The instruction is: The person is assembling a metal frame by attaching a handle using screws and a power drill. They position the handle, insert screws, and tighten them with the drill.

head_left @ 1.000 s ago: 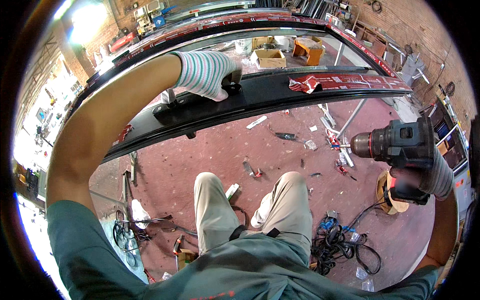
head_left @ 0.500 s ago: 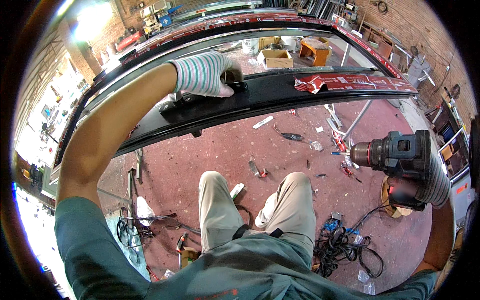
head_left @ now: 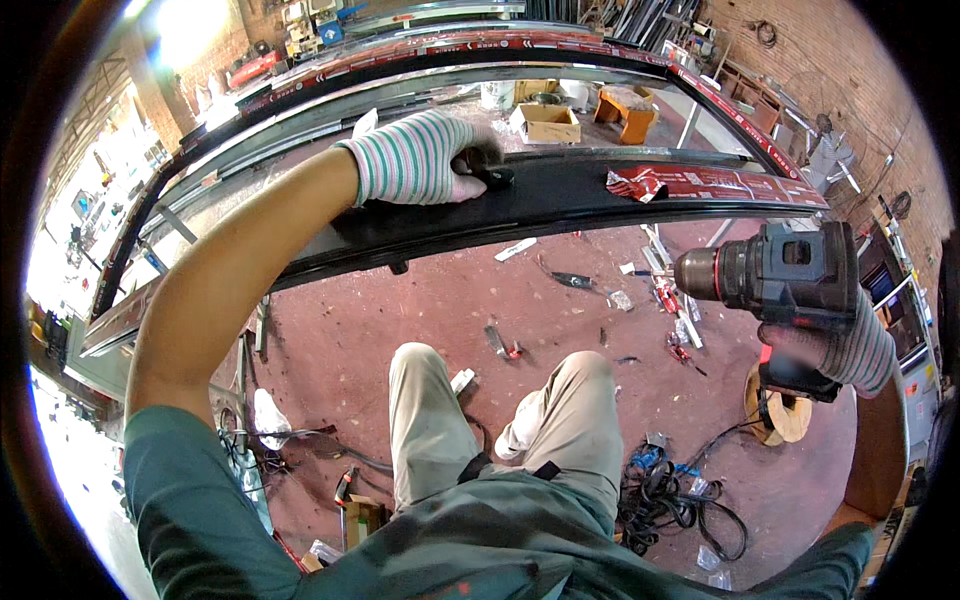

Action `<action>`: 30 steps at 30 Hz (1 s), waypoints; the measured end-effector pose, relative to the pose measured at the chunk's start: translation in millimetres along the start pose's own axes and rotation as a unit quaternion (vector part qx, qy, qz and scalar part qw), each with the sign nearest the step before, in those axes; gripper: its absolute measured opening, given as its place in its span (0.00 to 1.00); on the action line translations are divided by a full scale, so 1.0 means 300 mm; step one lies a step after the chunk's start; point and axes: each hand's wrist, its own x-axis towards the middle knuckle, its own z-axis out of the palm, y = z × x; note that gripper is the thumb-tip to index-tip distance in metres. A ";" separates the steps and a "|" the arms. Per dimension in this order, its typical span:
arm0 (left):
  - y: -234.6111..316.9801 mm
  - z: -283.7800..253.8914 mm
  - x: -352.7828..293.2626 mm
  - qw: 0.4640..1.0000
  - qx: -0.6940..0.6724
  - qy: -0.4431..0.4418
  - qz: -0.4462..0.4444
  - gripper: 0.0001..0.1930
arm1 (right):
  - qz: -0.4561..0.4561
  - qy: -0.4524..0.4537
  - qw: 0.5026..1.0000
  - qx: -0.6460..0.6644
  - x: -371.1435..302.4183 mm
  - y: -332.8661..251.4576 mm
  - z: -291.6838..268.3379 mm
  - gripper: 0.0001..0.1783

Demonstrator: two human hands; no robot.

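Note:
My left hand (head_left: 420, 162), in a white glove with green and grey stripes, rests on the black metal frame bar (head_left: 560, 190) in front of me. Its fingers are curled and closed around a small black fitting (head_left: 499, 179), of which only the right end shows; the glove covers the rest. Out to the right, my right hand (head_left: 868, 352) in a striped glove grips the handle of a dark cordless drill (head_left: 780, 275). The drill is in the air, its chuck pointing left, apart from the bar. Torn red protective film (head_left: 700, 186) covers the bar's right part.
The large frame's far rail (head_left: 400, 70) runs behind the bar. Tangled black cables (head_left: 665, 505) and a wooden spool (head_left: 785, 415) lie on the red floor at right. Tools and scraps are scattered below the bar. A cardboard box (head_left: 548, 125) and an orange stool (head_left: 625, 115) stand beyond.
My left hand has slid slightly right along the bar; the long black fitting that showed left of it is no longer seen there. The drill has risen slightly and shifted left. The view has shifted a little.

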 end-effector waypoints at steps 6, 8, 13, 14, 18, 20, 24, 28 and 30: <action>-0.016 0.012 0.005 0.998 0.043 0.023 0.047 0.20 | 0.051 -0.026 0.998 0.013 0.029 -0.063 0.021 0.21; -0.017 0.034 -0.022 0.994 0.061 0.059 0.067 0.21 | 0.044 -0.027 0.999 0.010 0.030 -0.064 0.025 0.22; 0.021 0.063 -0.100 0.991 0.107 0.080 -0.011 0.29 | 0.020 -0.006 0.999 0.049 0.065 -0.094 0.047 0.21; 0.034 0.059 -0.091 0.993 0.099 0.052 -0.037 0.29 | 0.028 -0.007 0.999 0.041 0.081 -0.114 0.037 0.24; 0.050 0.070 -0.072 0.997 0.023 0.065 -0.032 0.24 | 0.005 -0.005 1.000 -0.001 0.210 -0.165 -0.001 0.28; -0.025 0.090 -0.037 0.983 -0.113 0.143 0.014 0.21 | -0.021 0.016 0.998 -0.058 0.291 -0.195 -0.005 0.26; 0.024 0.010 -0.043 0.895 -0.435 0.089 -0.038 0.16 | 0.005 -0.023 0.994 -0.106 0.462 -0.295 0.020 0.27; -0.088 0.129 0.024 0.952 -0.161 0.204 0.162 0.17 | -0.035 -0.042 0.993 -0.103 0.554 -0.333 0.032 0.24; -0.095 0.161 0.005 0.931 -0.323 0.153 0.079 0.18 | -0.029 -0.064 0.993 -0.095 0.604 -0.349 0.061 0.24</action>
